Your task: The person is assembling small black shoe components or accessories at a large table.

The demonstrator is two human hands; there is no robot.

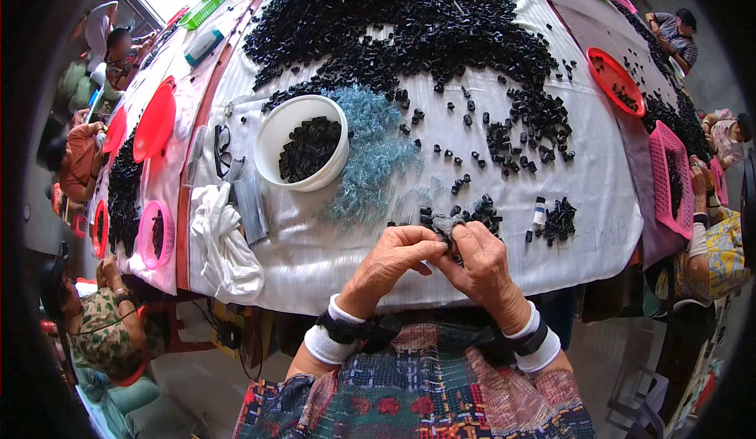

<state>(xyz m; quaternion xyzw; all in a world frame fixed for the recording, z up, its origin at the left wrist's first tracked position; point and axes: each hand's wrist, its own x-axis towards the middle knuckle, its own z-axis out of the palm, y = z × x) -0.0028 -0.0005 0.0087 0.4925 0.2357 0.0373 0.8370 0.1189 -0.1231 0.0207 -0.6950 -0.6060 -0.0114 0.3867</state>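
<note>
My left hand (400,255) and my right hand (482,263) meet above the near edge of the white-covered table (331,274). Both are closed, thumbs and forefingers pinched together. Whatever small piece they hold is mostly hidden by the fingers. A grey crumpled scrap (446,222) shows just beyond the fingertips; whether it is gripped I cannot tell. Close behind the hands lies a small cluster of black plastic pieces (486,212). To the right stand a small white bottle with a dark cap (539,215) and another little heap of black pieces (561,220).
A white bucket (262,151) holding black pieces stands left, beside a pile of bluish clear scraps (370,159). A large black heap (394,29) covers the far table. White cloth (224,242) and glasses (223,148) lie left. Other people sit at tables on both sides.
</note>
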